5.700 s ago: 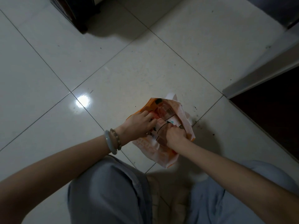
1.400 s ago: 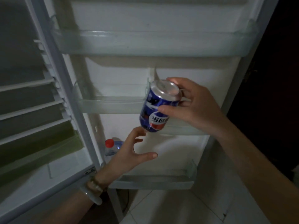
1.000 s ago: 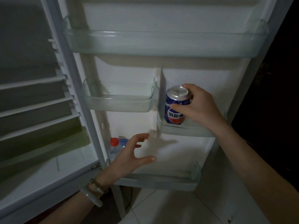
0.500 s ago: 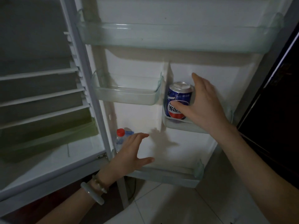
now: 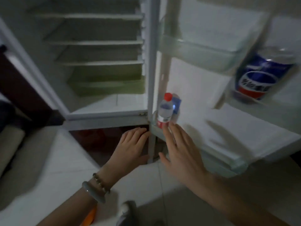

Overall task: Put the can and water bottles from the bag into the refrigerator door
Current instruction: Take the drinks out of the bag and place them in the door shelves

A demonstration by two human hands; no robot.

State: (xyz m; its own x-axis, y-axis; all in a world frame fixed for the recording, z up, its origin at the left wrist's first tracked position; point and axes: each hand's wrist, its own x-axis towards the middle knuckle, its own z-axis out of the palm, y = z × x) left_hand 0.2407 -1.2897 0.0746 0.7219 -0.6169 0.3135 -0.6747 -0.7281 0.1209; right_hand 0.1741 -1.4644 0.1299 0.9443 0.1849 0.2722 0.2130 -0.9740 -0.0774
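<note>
A blue, white and red can (image 5: 262, 75) stands in the small right-hand shelf of the open refrigerator door (image 5: 203, 88), at the right edge of view. A small water bottle (image 5: 165, 111) with a red cap and red label stands in the bottom door shelf. My right hand (image 5: 180, 150) hangs empty just below that bottle, fingers straight and spread. My left hand (image 5: 130, 147), also empty with straight fingers, is low beside the door's bottom hinge edge. An orange scrap of the bag (image 5: 89, 216) shows under my left forearm.
The refrigerator's interior (image 5: 101, 62) has several bare shelves and a green drawer. A clear middle door shelf (image 5: 202, 53) sits left of the can. White tiled floor (image 5: 65, 168) lies below. Dark furniture (image 5: 16, 85) stands at the left.
My right hand let go of the can, which stays in the door shelf, and dropped toward the water bottle. My view tilted down and left; my left hand sank lower.
</note>
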